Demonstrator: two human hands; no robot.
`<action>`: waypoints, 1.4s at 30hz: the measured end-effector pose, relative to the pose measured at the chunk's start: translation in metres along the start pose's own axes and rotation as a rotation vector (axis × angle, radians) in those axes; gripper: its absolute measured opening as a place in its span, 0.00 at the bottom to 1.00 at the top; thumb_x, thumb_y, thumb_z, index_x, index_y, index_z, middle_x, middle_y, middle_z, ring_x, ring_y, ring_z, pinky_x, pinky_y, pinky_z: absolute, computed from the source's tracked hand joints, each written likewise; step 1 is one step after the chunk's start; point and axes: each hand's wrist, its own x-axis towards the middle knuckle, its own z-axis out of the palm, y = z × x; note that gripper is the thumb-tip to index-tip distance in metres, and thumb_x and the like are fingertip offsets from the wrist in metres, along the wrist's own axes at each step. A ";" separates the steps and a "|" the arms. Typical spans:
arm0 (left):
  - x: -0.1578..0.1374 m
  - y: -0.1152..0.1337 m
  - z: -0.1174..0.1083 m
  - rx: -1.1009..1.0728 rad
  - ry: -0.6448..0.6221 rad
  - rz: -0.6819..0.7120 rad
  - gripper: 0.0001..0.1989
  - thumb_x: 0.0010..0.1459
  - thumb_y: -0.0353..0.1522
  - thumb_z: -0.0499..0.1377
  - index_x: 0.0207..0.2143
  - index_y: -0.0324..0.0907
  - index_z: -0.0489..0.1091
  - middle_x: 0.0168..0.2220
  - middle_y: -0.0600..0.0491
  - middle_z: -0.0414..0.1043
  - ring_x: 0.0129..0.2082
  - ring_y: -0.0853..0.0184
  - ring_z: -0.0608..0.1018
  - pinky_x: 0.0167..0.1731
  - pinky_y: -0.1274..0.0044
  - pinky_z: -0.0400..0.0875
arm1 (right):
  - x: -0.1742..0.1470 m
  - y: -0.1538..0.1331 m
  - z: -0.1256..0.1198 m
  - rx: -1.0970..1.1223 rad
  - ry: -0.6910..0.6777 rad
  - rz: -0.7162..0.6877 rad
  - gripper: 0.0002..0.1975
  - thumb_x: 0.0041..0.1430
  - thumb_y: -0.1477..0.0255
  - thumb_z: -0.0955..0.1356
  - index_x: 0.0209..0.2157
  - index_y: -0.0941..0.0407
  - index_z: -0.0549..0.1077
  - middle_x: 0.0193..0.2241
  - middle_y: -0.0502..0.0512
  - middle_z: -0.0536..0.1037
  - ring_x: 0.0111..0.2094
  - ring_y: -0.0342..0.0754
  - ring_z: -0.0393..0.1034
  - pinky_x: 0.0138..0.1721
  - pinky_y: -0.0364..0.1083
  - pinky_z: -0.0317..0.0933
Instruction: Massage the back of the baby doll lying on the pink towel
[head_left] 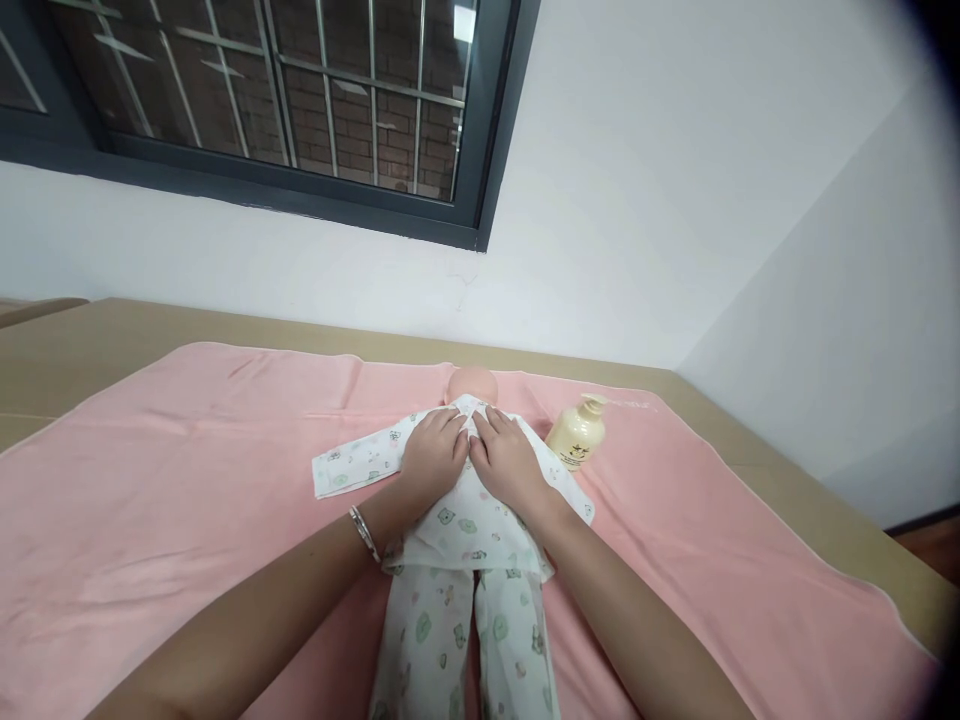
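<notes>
A baby doll lies on a pink cloth, with its bald head at the far end. It is dressed in a white printed long-sleeved top and matching trousers. My left hand rests flat on the left side of the doll's upper chest, fingers stretched out. Mirroring it, my right hand lies on the right side, fingers extended. Both hands touch the top near its neckline and hold nothing. The left sleeve spreads outward; the right sleeve is partly behind my right forearm.
A cream pump bottle stands on the cloth just right of the doll. Under the cloth is a tan tabletop, which meets a white wall at the back. A dark-framed window with bars is above.
</notes>
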 end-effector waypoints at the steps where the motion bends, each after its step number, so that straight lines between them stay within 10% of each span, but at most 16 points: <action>1: 0.000 0.001 -0.002 0.006 0.016 0.011 0.11 0.62 0.29 0.51 0.42 0.38 0.72 0.41 0.46 0.76 0.45 0.60 0.75 0.47 0.68 0.73 | -0.002 -0.003 -0.001 -0.021 0.015 -0.013 0.22 0.68 0.69 0.57 0.60 0.60 0.64 0.60 0.65 0.64 0.62 0.56 0.55 0.62 0.56 0.49; 8: -0.006 0.012 -0.010 0.140 -0.020 -0.069 0.08 0.60 0.29 0.53 0.35 0.41 0.72 0.39 0.49 0.76 0.40 0.60 0.75 0.38 0.69 0.74 | -0.010 -0.018 -0.005 -0.075 0.005 0.076 0.23 0.69 0.70 0.55 0.60 0.64 0.65 0.59 0.70 0.65 0.62 0.60 0.57 0.60 0.54 0.54; 17: -0.002 0.007 -0.004 0.133 -0.064 0.064 0.16 0.63 0.28 0.48 0.48 0.34 0.70 0.47 0.41 0.74 0.50 0.57 0.74 0.52 0.63 0.71 | 0.004 0.002 -0.002 0.047 -0.068 0.055 0.24 0.69 0.68 0.56 0.64 0.57 0.59 0.63 0.64 0.59 0.65 0.58 0.50 0.63 0.61 0.44; 31: -0.005 0.010 -0.017 0.168 0.043 0.068 0.08 0.59 0.25 0.51 0.32 0.40 0.69 0.33 0.46 0.75 0.36 0.60 0.76 0.35 0.68 0.77 | -0.010 -0.024 -0.002 0.053 0.063 0.222 0.20 0.64 0.70 0.58 0.54 0.50 0.72 0.57 0.56 0.69 0.59 0.54 0.62 0.52 0.51 0.63; 42: -0.002 -0.001 -0.004 0.022 -0.194 -0.083 0.20 0.64 0.32 0.47 0.56 0.38 0.66 0.56 0.44 0.70 0.57 0.57 0.71 0.57 0.60 0.68 | 0.001 -0.004 0.010 0.144 0.015 0.115 0.25 0.66 0.68 0.58 0.63 0.56 0.61 0.63 0.63 0.59 0.65 0.57 0.49 0.64 0.59 0.41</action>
